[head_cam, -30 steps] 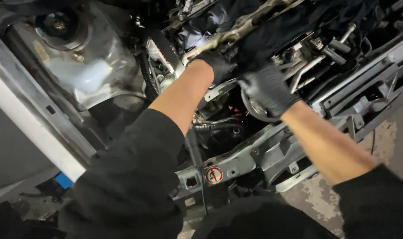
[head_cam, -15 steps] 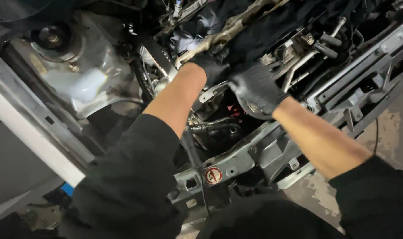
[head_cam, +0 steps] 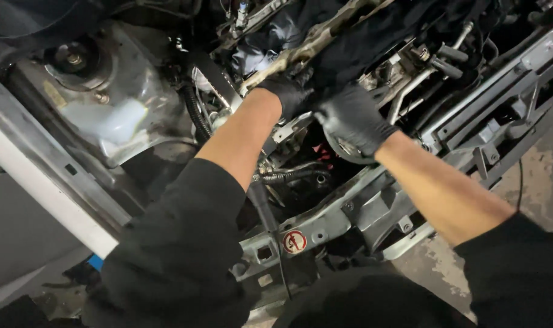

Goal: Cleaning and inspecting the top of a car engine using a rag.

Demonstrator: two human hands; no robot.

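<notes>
1. Head view looked down into an open engine bay, and both of your hands wore black gloves.
2. Your left hand sat at the upper middle of the frame, fingers curled down against a dark part of the engine; whether they closed on anything, I cannot tell, since the fingertips were lost in the black.
3. Your right hand lay just beside the left one, slightly lower and to the right, with its fingers bent over the same dark part. Their grip was also hidden, so I cannot tell if they held something.
4. Below your right hand a round metal pulley showed at the edge of the glove.
5. Toward the upper left of the frame stood the strut tower, grey and dusty, well apart from your hands.
6. A round red-and-white sticker sat on the front crossmember, at lower centre, between your two forearms.
7. Black hose ran beside your left forearm.
</notes>
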